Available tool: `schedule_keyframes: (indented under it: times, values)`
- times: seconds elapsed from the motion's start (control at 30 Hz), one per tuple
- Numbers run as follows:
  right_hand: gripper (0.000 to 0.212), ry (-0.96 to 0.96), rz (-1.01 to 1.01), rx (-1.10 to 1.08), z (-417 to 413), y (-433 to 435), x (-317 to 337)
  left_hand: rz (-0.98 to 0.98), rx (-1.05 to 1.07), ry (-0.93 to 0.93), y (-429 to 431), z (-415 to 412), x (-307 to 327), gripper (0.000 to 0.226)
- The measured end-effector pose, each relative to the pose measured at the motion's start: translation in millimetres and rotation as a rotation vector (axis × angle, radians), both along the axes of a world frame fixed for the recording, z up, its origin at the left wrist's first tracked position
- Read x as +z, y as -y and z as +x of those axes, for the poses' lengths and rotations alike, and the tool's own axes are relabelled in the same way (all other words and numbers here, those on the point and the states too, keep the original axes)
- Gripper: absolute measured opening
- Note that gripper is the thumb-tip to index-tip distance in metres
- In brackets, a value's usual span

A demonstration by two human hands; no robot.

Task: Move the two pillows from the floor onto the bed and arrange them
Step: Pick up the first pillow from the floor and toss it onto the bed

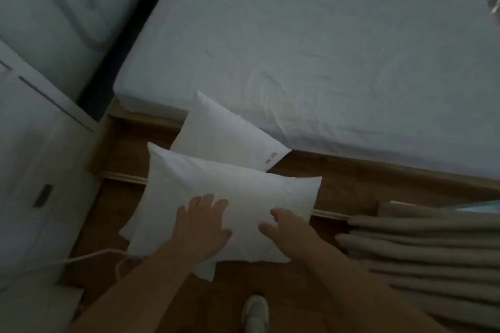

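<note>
Two white pillows lie on the wooden floor beside the bed (311, 43). The near pillow (243, 186) lies flat and overlaps the far pillow (219, 132), which leans against the mattress edge. My left hand (201, 227) rests palm down on the near pillow's front left part, fingers spread. My right hand (284, 232) hovers over or touches its front right part, fingers apart. Neither hand has closed around the pillow.
A white cabinet (35, 170) stands at the left, close to the pillows. Beige curtain folds (422, 249) hang at the right. A white cable (89, 257) runs across the floor at the lower left. My shoe (255, 311) shows at the bottom.
</note>
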State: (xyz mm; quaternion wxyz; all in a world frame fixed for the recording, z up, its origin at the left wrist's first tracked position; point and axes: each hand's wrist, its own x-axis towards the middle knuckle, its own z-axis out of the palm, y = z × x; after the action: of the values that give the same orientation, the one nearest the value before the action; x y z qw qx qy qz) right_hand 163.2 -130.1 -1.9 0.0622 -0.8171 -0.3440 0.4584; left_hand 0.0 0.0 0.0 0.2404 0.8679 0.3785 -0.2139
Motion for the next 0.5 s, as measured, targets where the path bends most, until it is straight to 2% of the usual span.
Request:
schedule_keyframes:
  times: [0.1,0.17,0.27,0.33,0.4,0.43,0.5]
  values:
    - [0.089,0.163,-0.038,0.158,19,-13,-95,0.284,-0.285,-0.103,-18,27,-92,0.113]
    - [0.114,0.299,-0.014,0.257,36,-30,-158,0.416,-0.356,-0.132,-43,47,-148,0.14]
    - [0.138,0.452,0.046,0.324,64,-63,-245,0.482,-0.353,-0.17,-78,64,-224,0.153]
    - [0.144,0.453,0.04,0.344,74,-83,-292,0.466,-0.362,-0.224,-93,69,-266,0.149]
    - [0.136,0.484,0.037,0.347,73,-95,-326,0.443,-0.424,-0.199,-101,74,-293,0.129]
    - [0.123,0.517,0.039,0.336,71,-99,-339,0.44,-0.46,-0.157,-104,77,-300,0.111]
    - [0.08,0.54,0.076,0.268,68,-102,-350,0.431,-0.49,-0.061,-106,80,-304,0.073]
